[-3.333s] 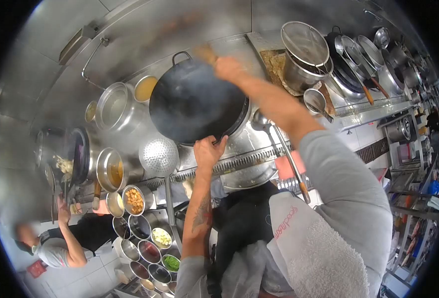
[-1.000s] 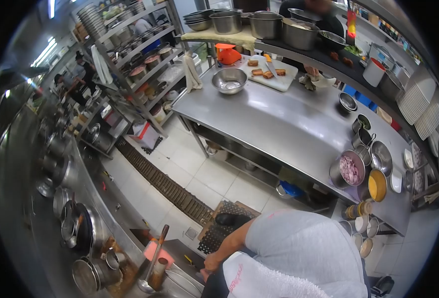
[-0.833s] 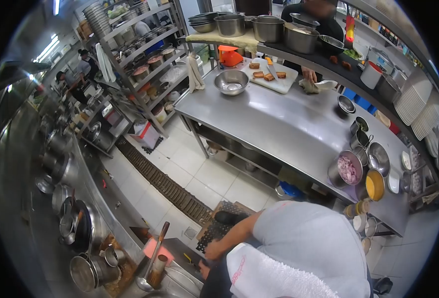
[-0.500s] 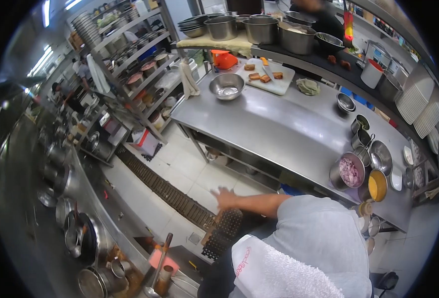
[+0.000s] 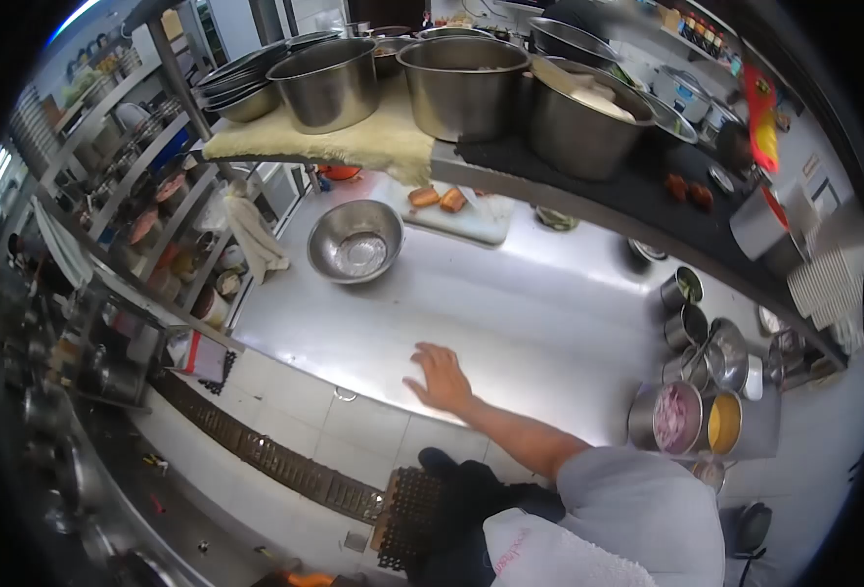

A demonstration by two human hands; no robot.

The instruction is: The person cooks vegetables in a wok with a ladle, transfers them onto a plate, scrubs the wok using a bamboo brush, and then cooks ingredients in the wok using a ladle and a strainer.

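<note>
My right hand [image 5: 439,378] reaches out over the front part of the steel table [image 5: 510,323], its fingers spread and nothing in them. Whether it touches the tabletop I cannot tell. Nearest to it, farther back on the table, stands a metal bowl [image 5: 355,243] that looks empty of food. Behind the bowl a white cutting board [image 5: 481,220] bears browned pieces of food [image 5: 451,200], partly hidden by the shelf above. My left hand is out of view.
Large steel pots [image 5: 463,88] stand on a raised shelf [image 5: 549,174] over the table's back. Containers of pink slices [image 5: 677,419] and yellow liquid [image 5: 724,425] are at the right. A floor grate [image 5: 265,455] and dark mat [image 5: 402,519] lie below; a steel rack [image 5: 129,196] stands left.
The view has turned from the wok and stove to the steel table and come closer to it. My right hand, earlier on a brush-like tool, then low by my body, is now stretched out over the table.
</note>
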